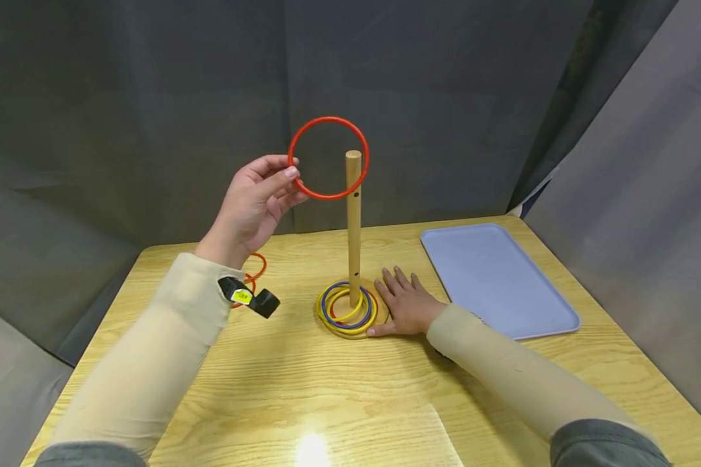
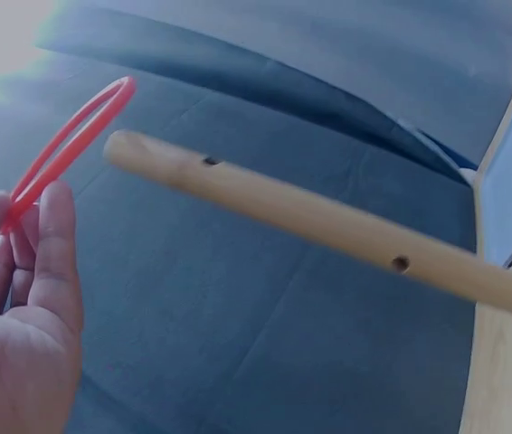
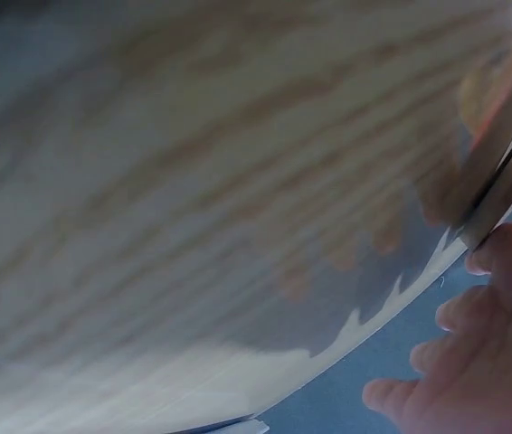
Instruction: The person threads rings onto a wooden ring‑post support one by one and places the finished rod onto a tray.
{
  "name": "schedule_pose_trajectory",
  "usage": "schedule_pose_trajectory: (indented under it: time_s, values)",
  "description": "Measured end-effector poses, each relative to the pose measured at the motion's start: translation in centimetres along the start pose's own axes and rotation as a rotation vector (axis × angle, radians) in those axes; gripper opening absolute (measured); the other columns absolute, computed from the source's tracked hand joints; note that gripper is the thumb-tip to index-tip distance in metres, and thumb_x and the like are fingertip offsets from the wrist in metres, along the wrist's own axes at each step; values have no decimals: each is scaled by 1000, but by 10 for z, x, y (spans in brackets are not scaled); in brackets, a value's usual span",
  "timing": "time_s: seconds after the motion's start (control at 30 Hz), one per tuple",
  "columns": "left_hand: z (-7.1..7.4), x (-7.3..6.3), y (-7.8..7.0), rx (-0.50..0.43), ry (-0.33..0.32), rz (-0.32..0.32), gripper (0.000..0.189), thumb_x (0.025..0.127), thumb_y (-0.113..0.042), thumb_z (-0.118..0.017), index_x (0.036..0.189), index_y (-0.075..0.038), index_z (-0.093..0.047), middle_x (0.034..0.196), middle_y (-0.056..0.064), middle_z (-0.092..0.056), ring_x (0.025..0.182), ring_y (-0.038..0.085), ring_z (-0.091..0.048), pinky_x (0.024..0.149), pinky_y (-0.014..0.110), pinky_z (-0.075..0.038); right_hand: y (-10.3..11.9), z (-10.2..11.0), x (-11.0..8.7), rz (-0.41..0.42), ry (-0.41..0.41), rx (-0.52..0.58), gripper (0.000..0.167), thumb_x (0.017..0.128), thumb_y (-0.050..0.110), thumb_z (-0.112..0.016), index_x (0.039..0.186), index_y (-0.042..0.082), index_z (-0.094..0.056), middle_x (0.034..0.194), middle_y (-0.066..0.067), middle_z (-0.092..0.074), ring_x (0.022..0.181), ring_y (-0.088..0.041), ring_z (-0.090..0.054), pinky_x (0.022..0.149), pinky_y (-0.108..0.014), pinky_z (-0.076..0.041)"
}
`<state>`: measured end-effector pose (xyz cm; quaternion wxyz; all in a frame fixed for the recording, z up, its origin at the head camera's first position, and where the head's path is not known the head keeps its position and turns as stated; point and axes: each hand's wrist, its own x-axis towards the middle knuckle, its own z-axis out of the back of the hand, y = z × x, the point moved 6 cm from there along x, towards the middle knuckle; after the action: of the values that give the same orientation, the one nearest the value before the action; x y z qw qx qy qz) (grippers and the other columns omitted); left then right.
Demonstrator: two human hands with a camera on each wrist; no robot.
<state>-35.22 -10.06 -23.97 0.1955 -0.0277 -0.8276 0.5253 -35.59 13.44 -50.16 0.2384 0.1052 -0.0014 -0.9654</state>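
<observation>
A thin red ring (image 1: 329, 196) is pinched at its left side between the thumb and fingers of my left hand (image 1: 246, 202). It is held up near the top of a wooden peg (image 1: 354, 227), overlapping it in the head view; in the left wrist view the ring (image 2: 75, 136) stands beside the peg's tip (image 2: 129, 152). Yellow, blue and red rings (image 1: 325, 318) lie around the peg's foot on a round wooden base (image 1: 383, 311). My right hand (image 1: 409, 306) lies with fingers spread at the base's right edge, thumb at its front rim.
Red rings (image 1: 259, 259) lie on the table (image 1: 304, 376) behind my left wrist, partly hidden by it. A pale blue tray (image 1: 496, 272) lies to the right, beside my right forearm. Dark grey curtains (image 1: 181, 117) hang at the back and sides.
</observation>
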Motion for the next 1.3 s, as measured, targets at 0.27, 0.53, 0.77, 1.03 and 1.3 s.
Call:
schedule_pose_trajectory:
  time_s: [0.27, 0.53, 0.77, 1.03, 1.3]
  values:
    - [0, 4, 41, 91, -20, 157, 13, 104, 2, -58, 100, -7, -67, 95, 6, -63, 78, 15, -62, 77, 26, -60, -1, -1, 0, -5, 4, 8, 117, 86, 85, -52, 165, 6, -18, 169, -24, -6, 155, -46, 0, 121, -66, -13]
    - [40, -14, 108, 173, -77, 349, 8, 106, 1, -54, 111, 0, -60, 101, 7, -60, 83, 14, -62, 80, 26, -60, 5, 3, 1, 8, 7, 6, 116, 87, 83, -53, 165, 4, -19, 169, -26, -8, 154, -47, -3, 120, -66, -15]
    - [75, -39, 172, 234, -118, 469, 17, 107, 1, -51, 122, 9, -55, 103, 9, -58, 87, 15, -60, 80, 24, -59, 5, 3, 0, 10, 15, 8, 117, 87, 84, -52, 165, 5, -18, 169, -26, -7, 154, -47, -3, 121, -66, -16]
    - [87, -57, 207, 279, -140, 549, 32, 105, 7, -51, 135, 17, -46, 105, 19, -57, 79, 15, -61, 73, 22, -59, 3, 2, -2, 3, 18, 15, 116, 88, 83, -53, 165, 4, -17, 169, -25, -7, 154, -47, -3, 121, -65, -15]
    - [105, -60, 206, 482, -123, 546, 25, 105, -1, -55, 126, 13, -55, 103, 17, -61, 80, 17, -65, 81, 33, -60, 3, 4, -7, -7, 18, 32, 115, 89, 81, -55, 165, 4, -17, 169, -25, -7, 154, -47, -4, 120, -66, -16]
